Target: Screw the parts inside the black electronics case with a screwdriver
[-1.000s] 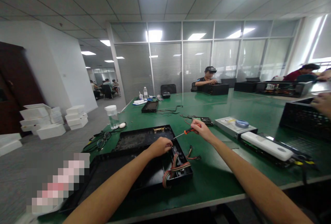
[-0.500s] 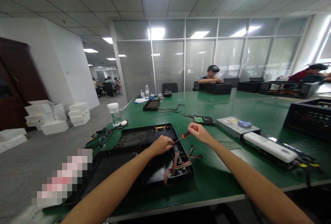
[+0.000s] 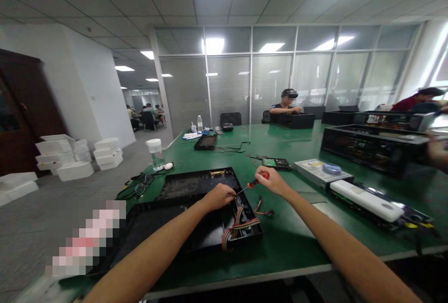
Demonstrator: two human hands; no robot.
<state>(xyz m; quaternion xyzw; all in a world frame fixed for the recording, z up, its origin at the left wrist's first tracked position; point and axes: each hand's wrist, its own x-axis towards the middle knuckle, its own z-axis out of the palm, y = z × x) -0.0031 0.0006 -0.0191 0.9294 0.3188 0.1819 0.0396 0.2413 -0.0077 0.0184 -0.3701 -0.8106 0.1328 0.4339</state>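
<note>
My right hand (image 3: pixel 275 181) is wrapped around the handle of a screwdriver (image 3: pixel 252 183) with an orange and black grip. The thin shaft slants down and left to the fingers of my left hand (image 3: pixel 220 196), which are pinched near its tip. Whatever those fingers hold is hidden or too small to name. Both hands are above an open black metal computer case (image 3: pixel 196 219), beside its right-hand frame. Striped multicoloured cables (image 3: pixel 241 225) hang over the near right corner of the case.
A silver drive (image 3: pixel 317 172) carries a blue tape roll (image 3: pixel 332 168), next to a long white object (image 3: pixel 366 200). Behind are a green circuit board (image 3: pixel 269 162) and another black case (image 3: pixel 371 149). Glasses (image 3: pixel 142 186) and a lidded plastic jar (image 3: pixel 155 154) stand left. A person (image 3: pixel 287 104) works across the table.
The other black case at the right has shifted left across the table, with a person's blurred arm now beside it. My hands and the screwdriver have barely moved.
</note>
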